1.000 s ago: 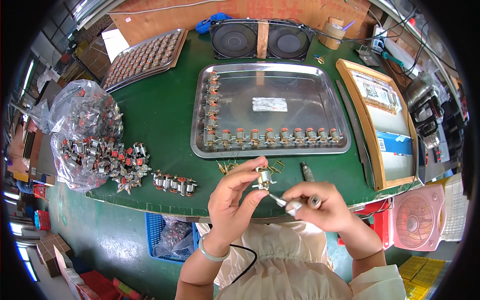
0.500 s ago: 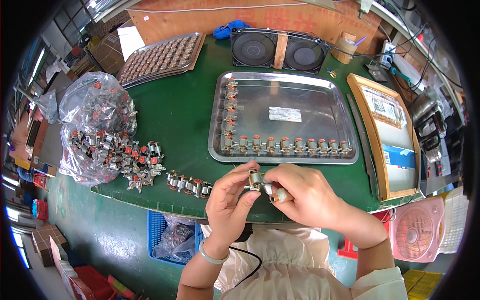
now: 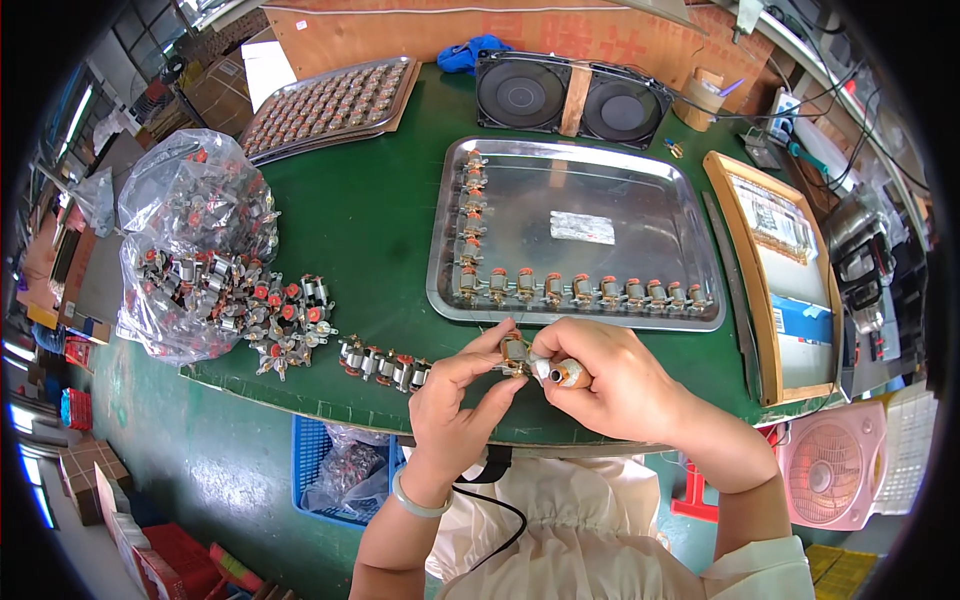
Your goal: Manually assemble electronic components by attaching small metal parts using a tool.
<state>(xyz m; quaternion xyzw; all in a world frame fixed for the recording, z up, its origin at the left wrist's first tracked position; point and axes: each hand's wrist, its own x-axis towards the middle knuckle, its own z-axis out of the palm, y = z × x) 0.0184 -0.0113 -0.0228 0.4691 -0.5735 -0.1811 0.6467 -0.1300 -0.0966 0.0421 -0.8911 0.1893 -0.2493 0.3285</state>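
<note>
In front of my body, at the table's near edge, my left hand [image 3: 452, 402] pinches a small electric motor [image 3: 515, 349] between thumb and fingers. It has a silvery metal frame and an orange-red part on top. My right hand [image 3: 618, 385] is closed round a short tan-handled tool [image 3: 571, 374] with white wrapping. The tool's front end reaches close to the motor's right side; whether they touch is hard to tell. Just left of my left hand lies a short row of similar motors [image 3: 385, 367]. A metal tray [image 3: 640, 235] beyond both hands holds motors lined along its left and near edges.
Plastic bags [image 3: 165, 190] of motors and a loose heap [image 3: 285, 320] lie on the left. A filled tray [image 3: 330, 105] stands at the back left. Twin black fans [image 3: 520, 95] are behind the metal tray. A wooden frame [image 3: 765, 360] lies to the right; a blue crate [image 3: 310, 470] sits below.
The view has shifted slightly. The tool in my right hand has turned so that its round handle end points more toward me. Both hands keep their hold close together.
</note>
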